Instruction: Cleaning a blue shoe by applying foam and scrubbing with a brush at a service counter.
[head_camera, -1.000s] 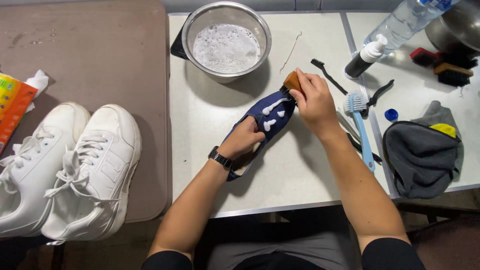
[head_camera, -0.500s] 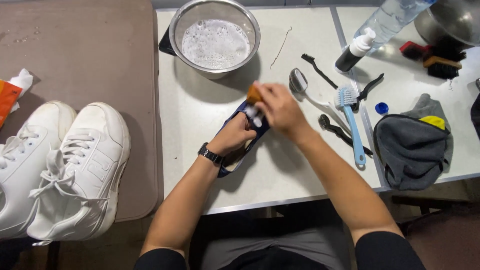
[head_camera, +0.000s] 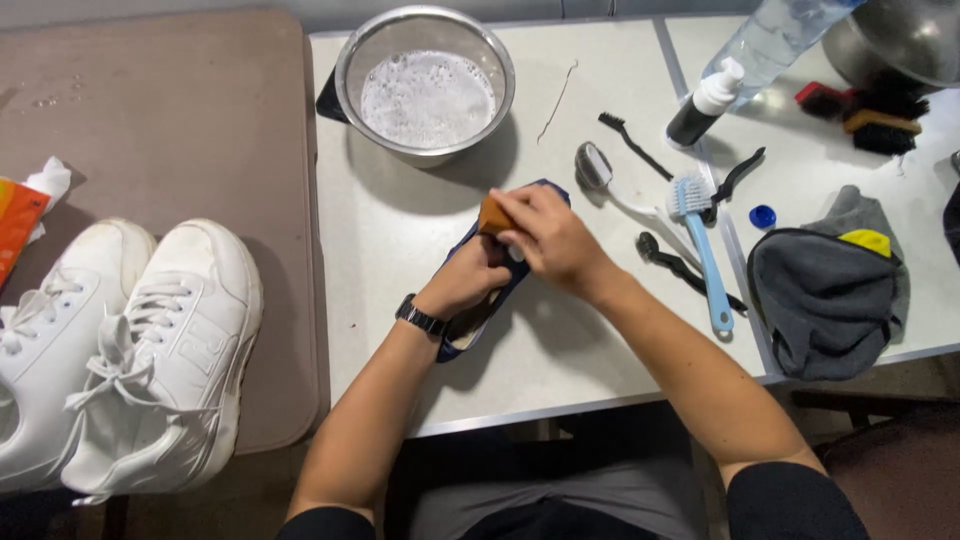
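One steel bowl (head_camera: 425, 85) w/ foamy water, behind navy shoe (head_camera: 480, 290).

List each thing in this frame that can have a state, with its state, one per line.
left hand: inside the navy shoe, holding it steady
right hand: gripping a wooden brush
wooden brush: pressed on the shoe
navy shoe: lying on the table
steel bowl: upright, holding foamy water
white sneakers: side by side, laced
blue brush: lying unused
foam bottle: tilted, capped
grey cloth: bunched
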